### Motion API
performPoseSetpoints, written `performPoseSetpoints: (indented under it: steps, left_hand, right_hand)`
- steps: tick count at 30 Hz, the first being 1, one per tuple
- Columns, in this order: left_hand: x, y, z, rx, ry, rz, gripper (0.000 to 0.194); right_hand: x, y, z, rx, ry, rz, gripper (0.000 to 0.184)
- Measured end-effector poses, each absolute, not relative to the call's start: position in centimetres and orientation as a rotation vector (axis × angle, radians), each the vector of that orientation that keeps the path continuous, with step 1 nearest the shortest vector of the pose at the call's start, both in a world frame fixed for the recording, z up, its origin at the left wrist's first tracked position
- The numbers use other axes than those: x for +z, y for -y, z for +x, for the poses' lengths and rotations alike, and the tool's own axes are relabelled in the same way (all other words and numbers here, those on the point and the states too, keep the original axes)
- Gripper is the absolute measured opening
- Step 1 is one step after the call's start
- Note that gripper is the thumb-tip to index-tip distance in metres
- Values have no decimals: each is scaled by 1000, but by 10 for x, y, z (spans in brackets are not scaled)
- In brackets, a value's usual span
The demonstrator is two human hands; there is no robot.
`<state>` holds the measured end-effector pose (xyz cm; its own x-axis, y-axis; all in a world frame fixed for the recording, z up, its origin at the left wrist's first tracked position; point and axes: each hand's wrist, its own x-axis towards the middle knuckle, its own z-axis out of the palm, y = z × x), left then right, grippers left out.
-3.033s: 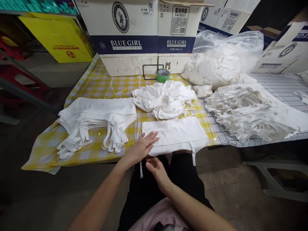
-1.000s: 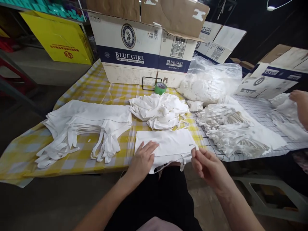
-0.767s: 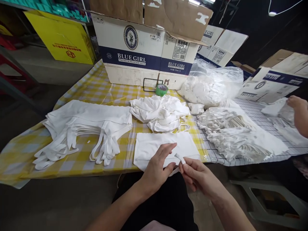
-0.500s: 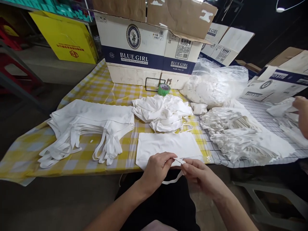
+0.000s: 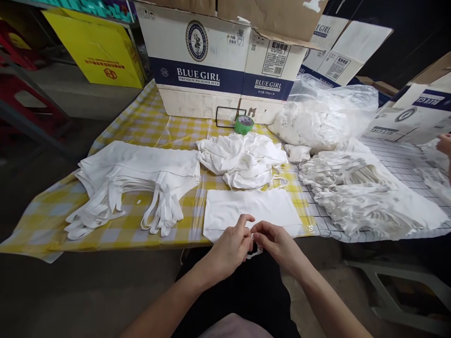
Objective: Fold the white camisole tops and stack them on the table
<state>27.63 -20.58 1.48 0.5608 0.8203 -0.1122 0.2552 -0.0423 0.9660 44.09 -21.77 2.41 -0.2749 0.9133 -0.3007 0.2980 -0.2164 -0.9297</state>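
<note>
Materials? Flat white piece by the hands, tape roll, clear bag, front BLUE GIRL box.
Flat white piece: likely matte fabric, from soft wrinkles; fibre unclear.
Tape roll: probably plastic film, given its green sheen.
Clear bag: thin plastic, shiny and crinkled, contents showing through.
Front BLUE GIRL box: cardboard, flat printed finish; bare brown flaps.

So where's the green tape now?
Head view, upper middle: the green tape is at the right end of the black wire frame, between the Blue Girl box and crumpled white pile.
</note>
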Motion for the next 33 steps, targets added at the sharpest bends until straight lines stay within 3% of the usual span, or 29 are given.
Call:
performPoseSetpoints:
  steps: [6,12,17,21,33]
  left_hand:
    - [5,203,276,595,-1020,1657,36]
    - [-14,190,262,537,-1265,2146,27]
    - [-17,178,255,382,-1128,2454,14]
    - [-19,171,255,344,-1042,2615,19]
    - [-37,152,255,499,-1119,2337,13]
  right_hand:
    - [14,217,438,1446,1527,-1491,13]
    - [-1,209,439,1342,1425,-1534,15]
    - [-11,203,435,1392,1414,-1544,13]
    - [-14,199,432,1316,1513,-1614,11]
    - [-12,186,424,813,1860,-1623,16]
